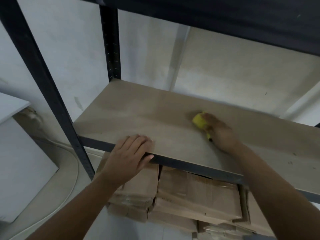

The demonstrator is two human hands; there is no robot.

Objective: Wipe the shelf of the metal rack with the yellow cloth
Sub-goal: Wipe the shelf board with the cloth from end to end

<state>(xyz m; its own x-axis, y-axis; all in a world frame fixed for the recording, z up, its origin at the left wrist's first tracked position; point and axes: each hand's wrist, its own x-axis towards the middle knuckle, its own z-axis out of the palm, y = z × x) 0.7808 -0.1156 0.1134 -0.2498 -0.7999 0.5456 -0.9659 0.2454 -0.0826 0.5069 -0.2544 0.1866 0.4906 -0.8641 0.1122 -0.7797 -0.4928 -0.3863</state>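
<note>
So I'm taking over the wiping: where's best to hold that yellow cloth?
Probably from above, palm over the bunched middle of the yellow cloth, as the right hand does now: it lies wadded on the shelf, so downward pressure keeps it together.

The light is dim and flat. It falls cool on the pale painted wall (72, 49) at left and warmer on the beige flat desk (138, 115) that forms the rack's shelf, where a faint sheen crosses the middle. The dark underside of the upper shelf (225, 19) is near black, without detail. Soft shadow covers the stacked brown cardboard (190, 196) below. Motion blur smears the right hand (220, 132) and its crumpled yellow cloth (200, 121). The fingertips of the left hand (131, 153) look soft. Wide-angle distortion tilts the dark metal upright (43, 80) at the left edge.
</note>
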